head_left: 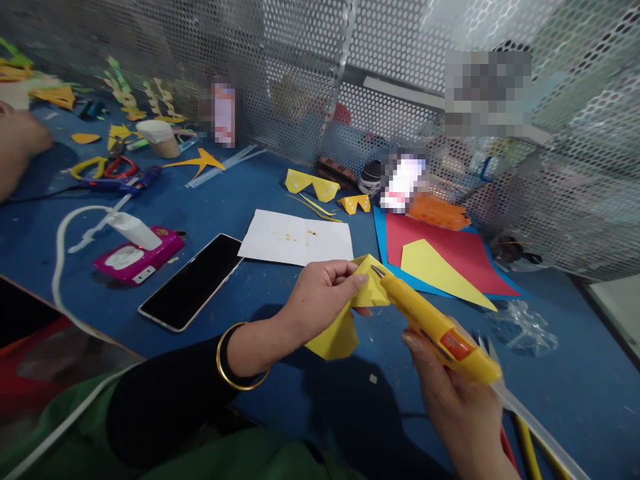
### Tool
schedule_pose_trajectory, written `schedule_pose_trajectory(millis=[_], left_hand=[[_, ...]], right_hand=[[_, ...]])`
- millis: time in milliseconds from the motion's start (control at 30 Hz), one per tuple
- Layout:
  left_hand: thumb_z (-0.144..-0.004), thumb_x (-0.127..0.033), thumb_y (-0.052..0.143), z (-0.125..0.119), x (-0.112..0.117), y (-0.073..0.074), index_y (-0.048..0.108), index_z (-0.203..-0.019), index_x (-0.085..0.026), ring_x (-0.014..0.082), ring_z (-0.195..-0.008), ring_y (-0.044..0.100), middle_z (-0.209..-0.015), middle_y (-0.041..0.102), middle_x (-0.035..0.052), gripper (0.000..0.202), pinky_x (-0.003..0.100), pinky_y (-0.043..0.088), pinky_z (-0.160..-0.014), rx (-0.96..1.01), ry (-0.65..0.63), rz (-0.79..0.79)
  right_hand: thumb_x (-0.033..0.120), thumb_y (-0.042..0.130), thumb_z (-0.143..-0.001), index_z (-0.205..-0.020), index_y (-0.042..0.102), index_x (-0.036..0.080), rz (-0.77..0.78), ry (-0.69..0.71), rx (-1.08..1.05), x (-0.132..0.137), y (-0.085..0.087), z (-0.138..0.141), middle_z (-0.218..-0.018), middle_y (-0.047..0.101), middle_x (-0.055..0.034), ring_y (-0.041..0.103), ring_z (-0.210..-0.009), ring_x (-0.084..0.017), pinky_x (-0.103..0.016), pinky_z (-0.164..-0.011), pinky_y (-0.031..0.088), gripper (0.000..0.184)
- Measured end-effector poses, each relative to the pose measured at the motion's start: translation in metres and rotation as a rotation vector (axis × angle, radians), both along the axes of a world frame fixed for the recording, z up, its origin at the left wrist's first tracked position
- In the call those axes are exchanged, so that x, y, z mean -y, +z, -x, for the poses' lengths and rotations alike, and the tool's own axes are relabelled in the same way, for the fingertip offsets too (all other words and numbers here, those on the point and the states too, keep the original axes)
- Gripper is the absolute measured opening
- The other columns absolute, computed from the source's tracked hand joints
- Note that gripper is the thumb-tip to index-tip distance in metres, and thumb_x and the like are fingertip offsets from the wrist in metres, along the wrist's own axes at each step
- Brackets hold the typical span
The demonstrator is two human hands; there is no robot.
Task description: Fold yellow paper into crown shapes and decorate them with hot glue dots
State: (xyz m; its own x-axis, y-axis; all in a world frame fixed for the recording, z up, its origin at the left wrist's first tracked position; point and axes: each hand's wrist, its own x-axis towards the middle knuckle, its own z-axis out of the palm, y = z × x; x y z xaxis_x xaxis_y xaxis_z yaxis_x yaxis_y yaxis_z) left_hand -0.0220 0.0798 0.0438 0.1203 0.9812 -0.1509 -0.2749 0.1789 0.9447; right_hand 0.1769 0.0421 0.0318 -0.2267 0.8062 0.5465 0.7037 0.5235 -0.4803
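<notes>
The left hand (323, 297) pinches the folded yellow paper (337, 335) between thumb and fingers, over the blue table (210, 207) towards its near edge, apparently steadying it for the hot-glue gun (430, 321); the right hand (453, 397) wraps the gun, seemingly for aiming.

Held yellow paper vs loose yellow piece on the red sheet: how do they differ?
Held paper is folded; loose piece lies flat. Held paper is up in the left hand, near the glue gun; loose piece rests partly on the red sheet. Both are yellow.
</notes>
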Motion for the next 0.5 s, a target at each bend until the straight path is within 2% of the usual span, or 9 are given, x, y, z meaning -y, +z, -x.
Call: schedule_pose_trajectory(millis=[233,500], left_hand=[[-0.087,-0.024,0.063,0.0003,0.0001,0.0012,0.073,-0.084,-0.014,0.0103,-0.06,0.067,-0.077,0.071,0.0024,0.015,0.021,0.055,-0.059,-0.014,-0.001,0.009],[-0.085,-0.025,0.065,0.0003,0.0002,0.0025,0.071,-0.08,-0.014,0.0101,-0.058,0.067,-0.074,0.068,0.0009,0.014,0.021,0.056,-0.058,-0.002,0.007,0.0]], right_hand=[[0.037,0.057,-0.095,-0.077,0.06,0.024,0.036,-0.019,-0.008,0.0002,-0.0018,-0.0017,-0.059,0.057,0.0033,0.049,-0.047,-0.012,-0.025,-0.045,0.038,0.023],[0.033,0.059,-0.094,-0.082,0.062,0.023,-0.001,-0.016,0.005,0.0,-0.0011,-0.0015,-0.066,0.062,0.0026,0.051,-0.05,-0.011,-0.026,-0.048,0.038,0.016]])
